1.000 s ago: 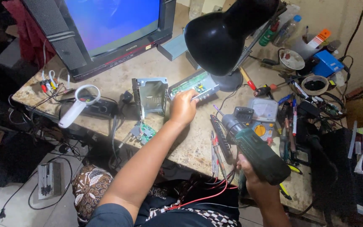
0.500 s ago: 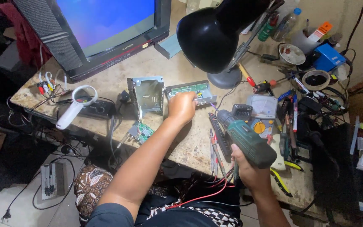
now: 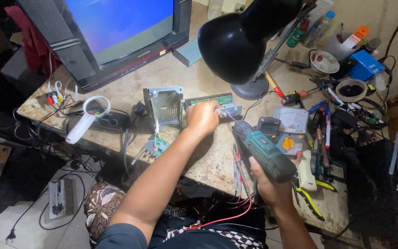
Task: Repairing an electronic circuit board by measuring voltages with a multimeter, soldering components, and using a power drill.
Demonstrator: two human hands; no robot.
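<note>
The left hand (image 3: 202, 117) is curled down on the green circuit board (image 3: 213, 101) near the middle of the worktable (image 3: 130, 92) — pinning it. The right hand (image 3: 267, 184) grips a teal cordless drill (image 3: 262, 150), bit tip at the board's metal edge — just beside the black lamp (image 3: 242, 39).

Table (image 3: 171, 76): mottled stone top
Wall (image 3: 383, 18): beige, behind the table
Floor (image 3: 28, 226): pale tiles, left of the table
Lamp (image 3: 240, 39): black, above the table
</note>
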